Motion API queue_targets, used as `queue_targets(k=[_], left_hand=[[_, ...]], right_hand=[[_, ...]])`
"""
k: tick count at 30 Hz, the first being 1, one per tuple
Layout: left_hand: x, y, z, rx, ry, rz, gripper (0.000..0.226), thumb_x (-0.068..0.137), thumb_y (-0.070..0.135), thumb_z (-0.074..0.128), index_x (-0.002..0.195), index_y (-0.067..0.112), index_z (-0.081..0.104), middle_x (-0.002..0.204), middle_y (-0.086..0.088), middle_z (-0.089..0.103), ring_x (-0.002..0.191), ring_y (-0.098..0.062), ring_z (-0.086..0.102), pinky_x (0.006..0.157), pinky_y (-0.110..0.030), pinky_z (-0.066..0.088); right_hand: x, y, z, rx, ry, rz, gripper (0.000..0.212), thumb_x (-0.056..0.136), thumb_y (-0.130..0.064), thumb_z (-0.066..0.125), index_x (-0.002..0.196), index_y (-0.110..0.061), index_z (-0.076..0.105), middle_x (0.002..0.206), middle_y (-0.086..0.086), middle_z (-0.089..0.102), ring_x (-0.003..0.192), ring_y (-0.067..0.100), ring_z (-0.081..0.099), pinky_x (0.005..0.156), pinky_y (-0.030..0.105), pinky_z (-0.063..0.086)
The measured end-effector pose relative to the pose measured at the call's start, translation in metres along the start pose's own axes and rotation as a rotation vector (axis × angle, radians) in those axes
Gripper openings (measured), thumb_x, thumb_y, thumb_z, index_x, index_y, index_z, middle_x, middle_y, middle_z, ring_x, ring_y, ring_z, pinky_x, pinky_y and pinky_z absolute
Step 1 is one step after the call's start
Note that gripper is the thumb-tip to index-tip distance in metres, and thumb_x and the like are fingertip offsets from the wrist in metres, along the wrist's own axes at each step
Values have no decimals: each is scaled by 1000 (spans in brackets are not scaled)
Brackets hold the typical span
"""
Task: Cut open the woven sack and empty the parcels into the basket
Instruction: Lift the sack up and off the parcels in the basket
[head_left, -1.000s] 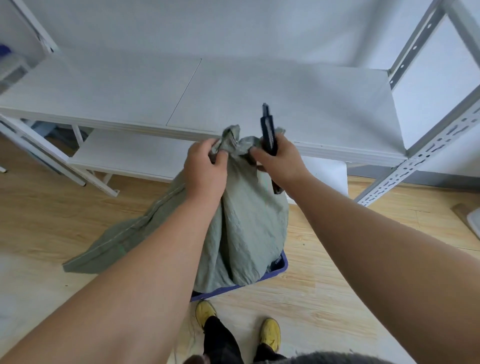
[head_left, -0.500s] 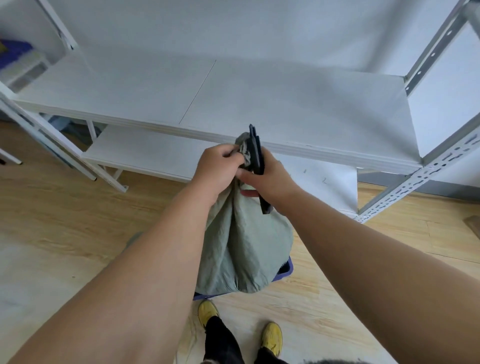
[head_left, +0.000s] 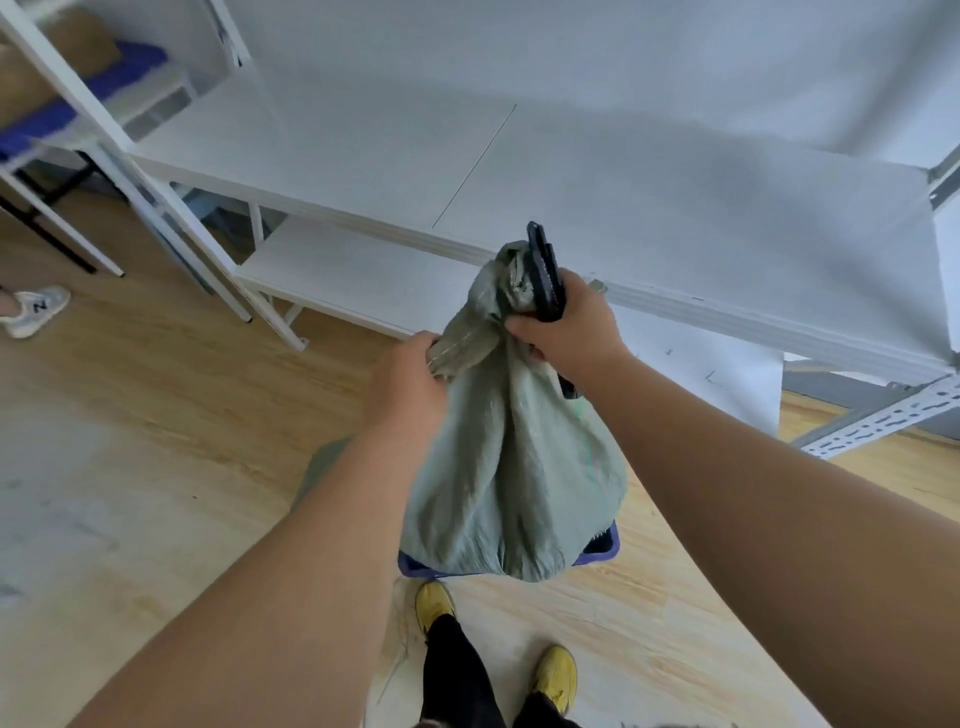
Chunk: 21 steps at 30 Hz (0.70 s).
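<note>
The sack (head_left: 511, 467) is grey-green woven cloth, creased and bunched to a neck at its top, hanging from both hands with its bottom over the blue basket (head_left: 602, 552). Most of the basket is hidden behind it; no parcels can be made out. The left hand (head_left: 408, 384) grips a fold just below the neck. The right hand (head_left: 563, 325) grips the neck together with a black cutter (head_left: 544, 273), whose blade cannot be seen.
</note>
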<state>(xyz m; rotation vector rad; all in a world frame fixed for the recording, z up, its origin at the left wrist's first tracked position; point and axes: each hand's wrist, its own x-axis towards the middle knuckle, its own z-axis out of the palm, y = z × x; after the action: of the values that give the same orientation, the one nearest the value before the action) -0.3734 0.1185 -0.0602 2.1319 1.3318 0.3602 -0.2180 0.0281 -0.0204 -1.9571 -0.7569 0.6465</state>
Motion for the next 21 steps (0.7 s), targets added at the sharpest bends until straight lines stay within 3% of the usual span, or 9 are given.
queue_targets(k=[2, 4, 7, 10, 12, 14, 16, 18, 21], left_hand=[[5, 14, -9, -119, -36, 72, 26, 84, 9, 53, 92, 31, 63, 79, 8, 63, 71, -17, 59, 55, -27, 42], [9, 20, -16, -144, -114, 101, 28, 83, 7, 52, 92, 30, 65, 86, 5, 68, 79, -18, 63, 63, -32, 50], [11, 13, -30, -244, -284, 92, 29, 84, 2, 57, 94, 26, 70, 99, 1, 72, 96, -21, 65, 88, -41, 52], [3, 10, -36, -305, -362, 124, 34, 82, 5, 65, 89, 38, 63, 96, 9, 70, 95, -16, 64, 81, -28, 50], [0, 10, -34, -223, -231, 161, 33, 77, 12, 74, 98, 34, 60, 95, 10, 65, 94, -17, 62, 76, -28, 49], [-2, -1, -37, 61, -21, 133, 43, 74, 20, 78, 112, 29, 58, 103, 8, 63, 101, -18, 58, 87, -39, 49], [-2, -20, -45, 346, 8, 9, 32, 81, 25, 73, 110, 25, 60, 105, 6, 62, 100, -20, 57, 90, -45, 49], [-1, -30, -56, 280, -48, -138, 9, 91, 27, 61, 94, 18, 62, 90, -1, 64, 82, -21, 60, 78, -42, 54], [7, -17, -58, -8, 108, -36, 7, 95, 23, 55, 91, 19, 60, 89, 1, 64, 78, -19, 61, 72, -37, 55]], right_hand=[[-4, -7, 11, 4, -191, -77, 63, 71, -23, 81, 128, -23, 53, 103, -4, 65, 97, 23, 64, 87, 36, 52], [-6, -10, 21, -2, -305, -130, 71, 67, -22, 85, 130, -24, 53, 106, -8, 66, 101, 13, 62, 89, 27, 48], [-3, -10, 27, -67, -275, -105, 59, 61, -26, 87, 114, -22, 61, 95, -9, 68, 91, 10, 63, 78, 22, 48], [2, -9, 35, -225, -210, -94, 40, 65, -27, 83, 100, -22, 65, 83, -10, 64, 80, 12, 60, 61, 17, 40], [3, -8, 42, -234, -127, -75, 31, 71, -27, 78, 98, -22, 64, 81, -9, 62, 78, 13, 57, 59, 21, 38], [5, -7, 43, -240, -28, -40, 26, 76, -26, 72, 100, -22, 62, 83, -6, 60, 80, 17, 56, 66, 25, 38], [8, -8, 37, -241, 19, -36, 24, 78, -25, 68, 101, -21, 61, 85, -6, 61, 82, 18, 56, 69, 27, 39], [9, -11, 34, -220, 89, -80, 20, 79, -24, 67, 98, -23, 61, 82, -8, 61, 77, 13, 57, 66, 23, 40], [5, -16, 34, -94, 298, -170, 15, 79, -23, 63, 78, -31, 51, 65, -16, 55, 58, -5, 52, 48, 6, 36]])
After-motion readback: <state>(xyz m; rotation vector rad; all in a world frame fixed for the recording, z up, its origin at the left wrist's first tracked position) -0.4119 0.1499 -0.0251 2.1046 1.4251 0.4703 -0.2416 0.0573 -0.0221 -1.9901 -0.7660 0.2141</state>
